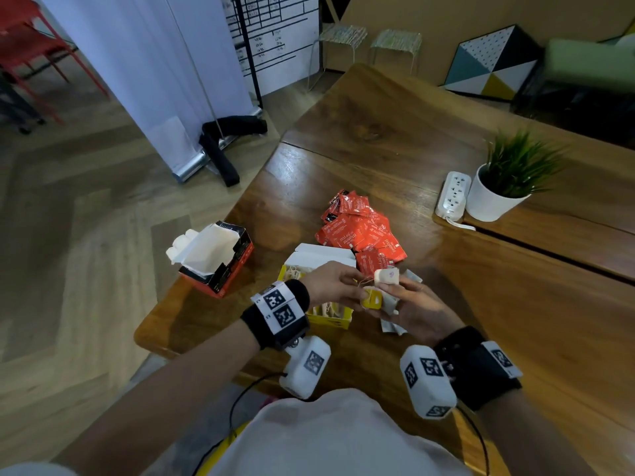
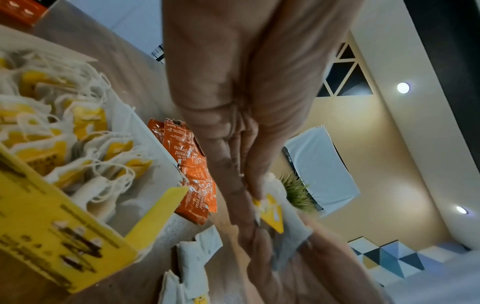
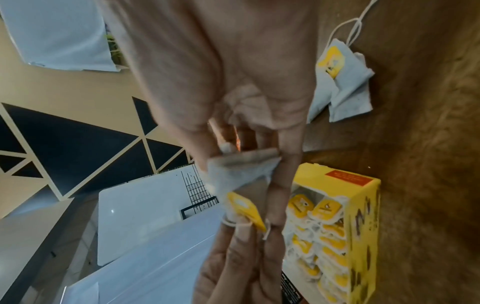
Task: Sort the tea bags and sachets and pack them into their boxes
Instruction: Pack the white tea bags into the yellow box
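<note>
Both hands meet over the wooden table [image 1: 498,321], just right of the open yellow box [image 1: 338,321], which is packed with yellow-tagged tea bags [image 2: 85,123]. My right hand [image 1: 395,297] holds a white tea bag [image 3: 239,170]. My left hand [image 1: 354,286] pinches that bag's yellow tag [image 2: 271,214] and string. A pile of red sachets [image 1: 360,228] lies behind the yellow box. The open orange box [image 1: 216,259] stands at the left, its white liner showing and nothing seen inside. A few loose tea bags [image 3: 342,82] lie on the table under my right hand.
A white power strip [image 1: 453,194] and a potted plant [image 1: 498,187] stand at the back right. The orange box sits close to the table's left edge [image 1: 165,304], with wood floor beyond.
</note>
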A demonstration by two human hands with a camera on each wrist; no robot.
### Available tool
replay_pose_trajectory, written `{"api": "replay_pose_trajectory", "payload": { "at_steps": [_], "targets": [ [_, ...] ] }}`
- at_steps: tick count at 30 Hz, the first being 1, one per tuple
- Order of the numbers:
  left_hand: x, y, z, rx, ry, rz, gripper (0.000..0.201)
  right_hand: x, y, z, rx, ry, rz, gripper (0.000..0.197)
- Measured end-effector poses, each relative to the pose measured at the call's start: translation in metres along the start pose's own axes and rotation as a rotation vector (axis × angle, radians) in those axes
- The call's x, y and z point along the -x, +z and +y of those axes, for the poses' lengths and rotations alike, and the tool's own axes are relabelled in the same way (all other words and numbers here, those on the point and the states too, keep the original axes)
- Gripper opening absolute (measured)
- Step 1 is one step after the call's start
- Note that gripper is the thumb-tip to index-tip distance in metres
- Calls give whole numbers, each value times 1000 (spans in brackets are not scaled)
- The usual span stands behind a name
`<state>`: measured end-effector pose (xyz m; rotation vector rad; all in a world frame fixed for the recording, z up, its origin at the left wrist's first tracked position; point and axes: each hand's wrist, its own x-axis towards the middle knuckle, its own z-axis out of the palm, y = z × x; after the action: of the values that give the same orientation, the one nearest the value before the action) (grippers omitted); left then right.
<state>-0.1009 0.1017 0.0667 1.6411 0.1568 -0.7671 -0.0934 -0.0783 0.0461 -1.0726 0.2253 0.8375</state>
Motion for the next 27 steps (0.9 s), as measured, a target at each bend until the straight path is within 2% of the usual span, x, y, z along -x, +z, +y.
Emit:
{"api": "replay_pose_trajectory", "payload": {
  "at_steps": [3, 10, 14, 17, 20, 22, 25, 27],
  "targets": [
    [1, -1, -7, -119, -8, 56, 38, -5, 1, 5, -68, 38, -24, 30],
    [1, -6, -17, -259, -64, 51, 50, -16, 4, 12, -23, 81, 122, 14],
    [5, -16, -22, 8, -121, 34, 41, -16, -5, 12, -22, 20, 258, 15],
    [6, -18, -29, 228, -216, 58, 27, -11, -11, 8, -109, -30, 190, 18],
    [4, -15, -33, 278, -240, 61, 13, -5, -11, 2, -169, -58, 136, 16],
    [1, -12, -34, 259, -201, 65, 12, -1, -8, -2, -103, -85, 107, 15],
    [-2, -8, -29, 170, -165, 49, 16, 5, -3, 0, 187, -155, 110, 16],
    [-2, -6, -24, 72, -155, 29, 14, 6, 0, 0, 296, -229, 142, 16]
  ]
}}
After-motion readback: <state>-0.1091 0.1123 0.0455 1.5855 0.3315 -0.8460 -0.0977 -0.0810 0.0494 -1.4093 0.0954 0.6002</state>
